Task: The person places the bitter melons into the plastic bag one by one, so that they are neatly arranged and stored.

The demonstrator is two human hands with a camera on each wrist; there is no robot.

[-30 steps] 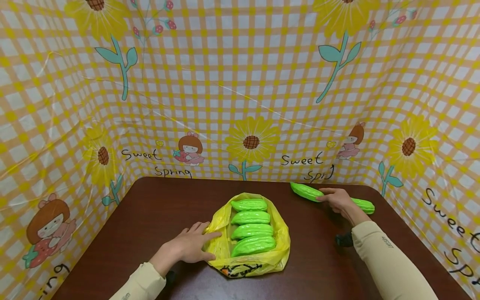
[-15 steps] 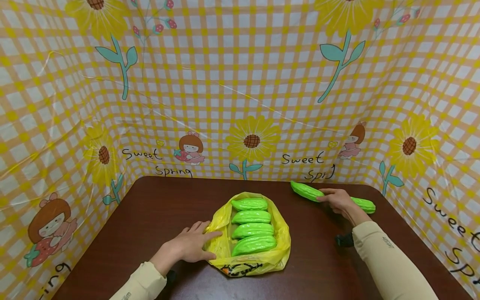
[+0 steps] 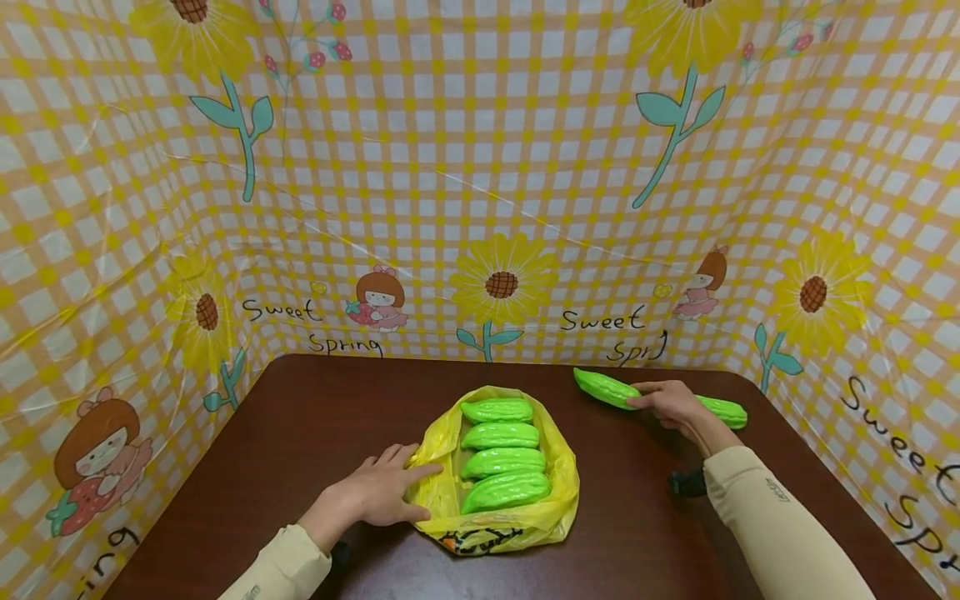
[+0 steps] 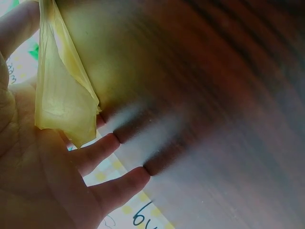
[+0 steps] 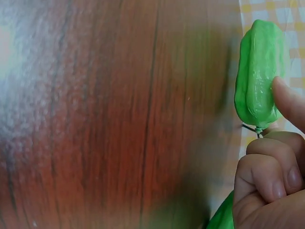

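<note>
In the head view, my right hand [image 3: 671,403] pinches a green bitter melon [image 3: 604,389] near its right end. The right wrist view shows the thumb [image 5: 289,102] along the side of this bitter melon [image 5: 259,71], with other fingers curled below its stem. My left hand [image 3: 375,490] lies at the left rim of a yellow plastic bag [image 3: 564,492], fingers spread. A fold of the bag [image 4: 66,95] hangs across the left palm in the left wrist view, and the fingers [image 4: 121,188] stretch straight past it. Inside the bag, several bitter melons [image 3: 504,462] lie in a row.
Another bitter melon [image 3: 726,411] lies on the dark brown table [image 3: 330,408] behind the right wrist, near the right edge. A checked sunflower cloth [image 3: 420,217] surrounds the table at the back and both sides.
My right hand and the bitter melon it pinches have shifted slightly left. The left hand, the bag and the bitter melons inside it hold their places.
</note>
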